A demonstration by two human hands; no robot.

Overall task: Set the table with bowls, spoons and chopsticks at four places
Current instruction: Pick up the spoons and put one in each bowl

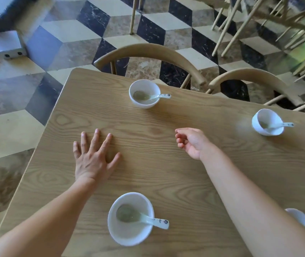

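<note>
A white bowl (144,93) with a white spoon (153,97) in it stands at the far side of the wooden table (166,164). A second bowl (267,121) with a spoon (279,125) sits at the far right. Near me a third bowl (130,218) holds a spoon (144,218). Part of a fourth white bowl (303,222) shows behind my right forearm. My left hand (94,156) lies flat on the table, fingers spread, holding nothing. My right hand (192,141) hovers mid-table, fingers loosely curled and empty. No chopsticks are in view.
Two wooden chairs (148,52) (255,78) stand tucked at the table's far edge. More chair legs (259,21) fill the upper right. A grey metal box (8,44) sits on the patterned tile floor at the upper left.
</note>
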